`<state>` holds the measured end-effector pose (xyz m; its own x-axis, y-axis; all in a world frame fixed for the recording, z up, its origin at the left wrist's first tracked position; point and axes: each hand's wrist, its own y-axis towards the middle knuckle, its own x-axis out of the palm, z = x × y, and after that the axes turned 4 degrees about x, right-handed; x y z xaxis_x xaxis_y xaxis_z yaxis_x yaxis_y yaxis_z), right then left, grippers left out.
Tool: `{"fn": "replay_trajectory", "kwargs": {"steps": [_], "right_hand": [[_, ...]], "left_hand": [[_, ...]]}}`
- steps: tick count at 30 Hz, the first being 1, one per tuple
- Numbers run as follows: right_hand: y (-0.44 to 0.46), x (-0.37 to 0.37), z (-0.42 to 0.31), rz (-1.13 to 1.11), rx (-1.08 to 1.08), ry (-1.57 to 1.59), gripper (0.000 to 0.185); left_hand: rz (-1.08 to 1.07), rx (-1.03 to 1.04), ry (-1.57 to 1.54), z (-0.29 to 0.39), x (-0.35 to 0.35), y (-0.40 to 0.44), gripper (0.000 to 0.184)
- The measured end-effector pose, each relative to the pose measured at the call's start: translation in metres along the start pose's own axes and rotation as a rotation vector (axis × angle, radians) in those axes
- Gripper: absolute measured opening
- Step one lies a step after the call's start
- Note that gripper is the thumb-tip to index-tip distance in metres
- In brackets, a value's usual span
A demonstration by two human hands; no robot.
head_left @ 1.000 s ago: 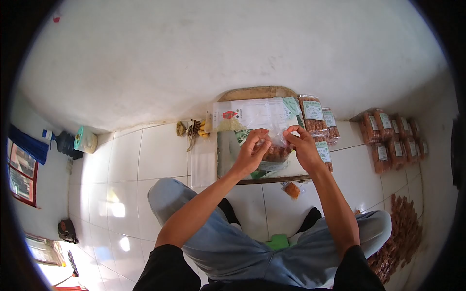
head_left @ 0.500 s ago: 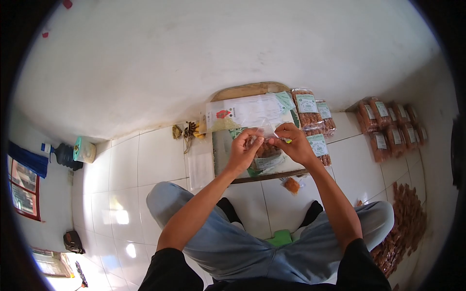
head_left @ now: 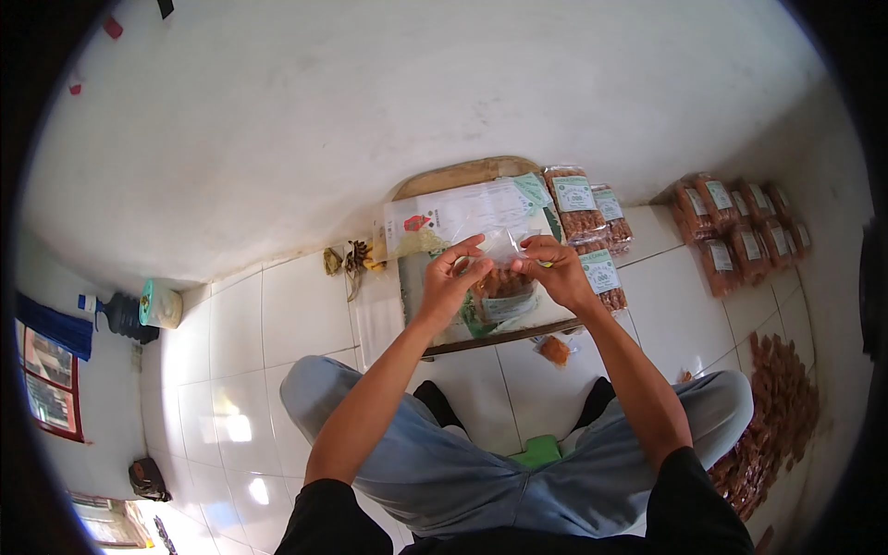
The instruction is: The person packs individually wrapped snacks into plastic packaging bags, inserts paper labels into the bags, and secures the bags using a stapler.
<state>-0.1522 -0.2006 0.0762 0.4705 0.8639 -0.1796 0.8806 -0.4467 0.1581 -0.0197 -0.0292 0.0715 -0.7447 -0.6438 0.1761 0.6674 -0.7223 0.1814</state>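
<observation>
My left hand and my right hand pinch opposite sides of the open end of a clear plastic bag. Brown snack pieces and a pale label fill the lower part of this bag, which rests on a low wooden table. Both hands have their fingers closed on the film. Behind them lies a stack of flat clear bags with a red print. Green and white labels lie at the stack's right end.
Packed, labelled snack bags stand at the table's right. More packs are stacked by the wall, above a heap of loose brown pieces. A small orange-brown packet lies on the floor before the table. Bananas lie at the left.
My left hand has shifted slightly left and its fingers have spread wider along the bag's mouth. The bag's top is stretched wider between my hands. The view has tilted slightly.
</observation>
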Motion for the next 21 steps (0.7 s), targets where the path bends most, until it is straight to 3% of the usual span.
{"fn": "replay_trajectory", "kwargs": {"steps": [2,8,11,14,16,21], "right_hand": [[0.0,-0.002,0.002,-0.013,-0.012,-0.025,0.014],[-0.002,-0.004,-0.003,-0.021,-0.001,-0.045,0.016],[-0.004,-0.007,-0.012,-0.02,0.016,-0.059,0.022],[-0.003,-0.02,-0.029,-0.122,-0.082,-0.15,0.029],[0.0,-0.028,-0.028,-0.142,0.118,-0.017,0.033],[0.003,-0.027,-0.025,-0.18,0.273,0.078,0.025]], "left_hand": [[-0.031,0.024,0.161,0.003,-0.001,0.002,0.038],[-0.199,-0.007,0.107,0.023,0.003,0.004,0.026],[-0.194,0.018,0.242,0.012,-0.002,0.007,0.018],[-0.12,-0.02,0.184,0.008,0.0,0.005,0.014],[-0.125,0.02,0.213,0.006,-0.001,0.005,0.014],[-0.11,0.041,0.217,0.005,0.002,0.002,0.014]]}}
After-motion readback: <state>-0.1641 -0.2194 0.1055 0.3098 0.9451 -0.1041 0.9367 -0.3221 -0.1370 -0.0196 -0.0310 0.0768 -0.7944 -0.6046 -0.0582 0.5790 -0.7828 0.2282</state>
